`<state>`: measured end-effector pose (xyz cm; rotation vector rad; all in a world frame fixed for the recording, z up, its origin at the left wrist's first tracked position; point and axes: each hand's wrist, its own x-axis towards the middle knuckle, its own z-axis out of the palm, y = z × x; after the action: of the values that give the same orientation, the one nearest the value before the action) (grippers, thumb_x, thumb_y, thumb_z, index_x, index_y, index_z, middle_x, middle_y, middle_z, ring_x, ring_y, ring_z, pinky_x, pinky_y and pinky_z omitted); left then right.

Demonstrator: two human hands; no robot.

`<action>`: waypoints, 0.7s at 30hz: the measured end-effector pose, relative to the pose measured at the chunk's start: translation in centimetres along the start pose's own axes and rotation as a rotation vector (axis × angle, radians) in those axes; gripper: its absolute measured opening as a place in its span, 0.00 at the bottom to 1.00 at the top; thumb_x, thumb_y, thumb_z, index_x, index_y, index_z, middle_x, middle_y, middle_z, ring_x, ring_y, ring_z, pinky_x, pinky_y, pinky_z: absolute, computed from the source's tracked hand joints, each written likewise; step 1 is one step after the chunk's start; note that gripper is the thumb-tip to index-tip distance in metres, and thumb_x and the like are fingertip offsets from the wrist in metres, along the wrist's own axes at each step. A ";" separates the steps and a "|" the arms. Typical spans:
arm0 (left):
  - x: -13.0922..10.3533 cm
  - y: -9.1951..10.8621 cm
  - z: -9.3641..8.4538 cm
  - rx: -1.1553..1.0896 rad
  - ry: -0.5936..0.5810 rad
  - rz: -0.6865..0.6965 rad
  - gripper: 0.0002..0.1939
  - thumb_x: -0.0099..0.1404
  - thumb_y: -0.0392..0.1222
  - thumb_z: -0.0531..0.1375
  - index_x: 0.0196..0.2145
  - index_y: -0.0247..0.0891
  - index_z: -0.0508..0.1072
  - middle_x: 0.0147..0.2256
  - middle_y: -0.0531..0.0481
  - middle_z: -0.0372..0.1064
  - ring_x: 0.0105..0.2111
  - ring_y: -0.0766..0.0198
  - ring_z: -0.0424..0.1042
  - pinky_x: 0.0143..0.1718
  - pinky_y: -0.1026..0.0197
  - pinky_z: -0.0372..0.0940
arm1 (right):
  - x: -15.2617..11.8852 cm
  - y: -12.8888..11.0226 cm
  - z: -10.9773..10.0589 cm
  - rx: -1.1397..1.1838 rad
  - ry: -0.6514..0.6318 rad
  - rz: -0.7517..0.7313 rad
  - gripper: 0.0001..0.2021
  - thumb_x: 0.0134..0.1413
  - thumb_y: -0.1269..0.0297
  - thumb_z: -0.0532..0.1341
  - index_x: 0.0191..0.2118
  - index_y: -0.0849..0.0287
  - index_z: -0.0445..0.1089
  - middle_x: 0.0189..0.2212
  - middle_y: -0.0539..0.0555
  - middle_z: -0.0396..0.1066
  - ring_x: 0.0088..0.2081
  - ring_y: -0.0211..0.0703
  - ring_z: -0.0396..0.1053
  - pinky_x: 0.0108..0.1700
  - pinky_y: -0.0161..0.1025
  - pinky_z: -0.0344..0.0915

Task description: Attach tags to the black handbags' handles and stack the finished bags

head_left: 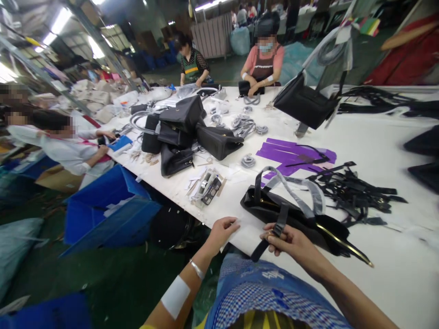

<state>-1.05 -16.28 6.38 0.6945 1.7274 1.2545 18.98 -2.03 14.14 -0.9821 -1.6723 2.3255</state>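
Observation:
My right hand (291,242) is closed on a short black strap (259,251), its fingers pinching the strap by a dark buckle-like part. The strap's upper end lies across a black handbag (305,226) that rests open on the table in front of me. A gold zipper (343,242) runs along the handbag, and its grey handles (317,198) are wrapped in clear plastic. My left hand (221,233) hovers at the table edge, left of the handbag, with fingertips drawn together. Whether anything small is between those fingertips cannot be made out.
Black straps (360,187) are heaped to the right, beside purple strips (281,151). Black bags (181,119) are piled farther back, near a small tool box (211,189). A blue bin (103,205) stands left of the table. Several co-workers sit around it.

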 end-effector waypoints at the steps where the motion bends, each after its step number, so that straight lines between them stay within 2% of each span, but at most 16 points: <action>1: -1.3 0.8 0.2 -0.056 0.026 -0.016 0.17 0.58 0.49 0.62 0.39 0.33 0.76 0.37 0.46 0.75 0.35 0.61 0.71 0.38 0.62 0.64 | -0.1 -0.1 0.2 -0.005 0.016 -0.015 0.22 0.43 0.51 0.69 0.41 0.60 0.72 0.35 0.58 0.75 0.30 0.43 0.70 0.30 0.40 0.67; 5: -5.2 3.3 0.6 -0.133 0.164 -0.092 0.16 0.53 0.49 0.66 0.32 0.32 0.77 0.31 0.48 0.75 0.31 0.62 0.70 0.35 0.63 0.63 | -0.7 0.0 0.4 0.006 0.068 -0.068 0.19 0.43 0.53 0.69 0.38 0.61 0.74 0.35 0.59 0.75 0.30 0.43 0.70 0.33 0.41 0.68; 9: -7.3 4.4 0.6 -0.197 0.203 -0.120 0.14 0.50 0.46 0.69 0.29 0.33 0.75 0.27 0.50 0.74 0.28 0.66 0.69 0.32 0.65 0.62 | -0.8 0.7 0.5 0.196 0.149 -0.119 0.16 0.45 0.56 0.69 0.40 0.57 0.74 0.38 0.57 0.75 0.29 0.38 0.69 0.35 0.39 0.68; 13: -8.4 4.9 0.8 -0.240 0.184 -0.108 0.14 0.49 0.45 0.70 0.29 0.33 0.75 0.27 0.50 0.73 0.28 0.67 0.69 0.34 0.65 0.62 | -0.7 0.7 0.9 0.332 0.211 -0.164 0.16 0.44 0.57 0.70 0.39 0.56 0.73 0.38 0.56 0.75 0.27 0.37 0.68 0.33 0.38 0.68; 18: -8.9 5.0 1.4 -0.217 0.141 -0.107 0.15 0.50 0.47 0.69 0.30 0.32 0.75 0.29 0.49 0.74 0.29 0.66 0.69 0.34 0.64 0.63 | -1.0 0.5 1.3 0.321 0.206 -0.177 0.15 0.46 0.58 0.69 0.40 0.57 0.73 0.39 0.56 0.75 0.28 0.37 0.68 0.34 0.39 0.68; 21: -9.0 5.0 1.7 -0.168 0.152 -0.119 0.16 0.49 0.49 0.69 0.28 0.32 0.75 0.27 0.49 0.73 0.27 0.66 0.68 0.31 0.65 0.61 | -1.1 0.6 1.3 0.304 0.219 -0.191 0.16 0.46 0.57 0.69 0.41 0.57 0.72 0.40 0.57 0.75 0.29 0.38 0.67 0.34 0.39 0.67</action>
<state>4.41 -21.24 13.76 0.4013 1.7336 1.3800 19.28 -3.84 14.37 -0.9300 -1.2284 2.1722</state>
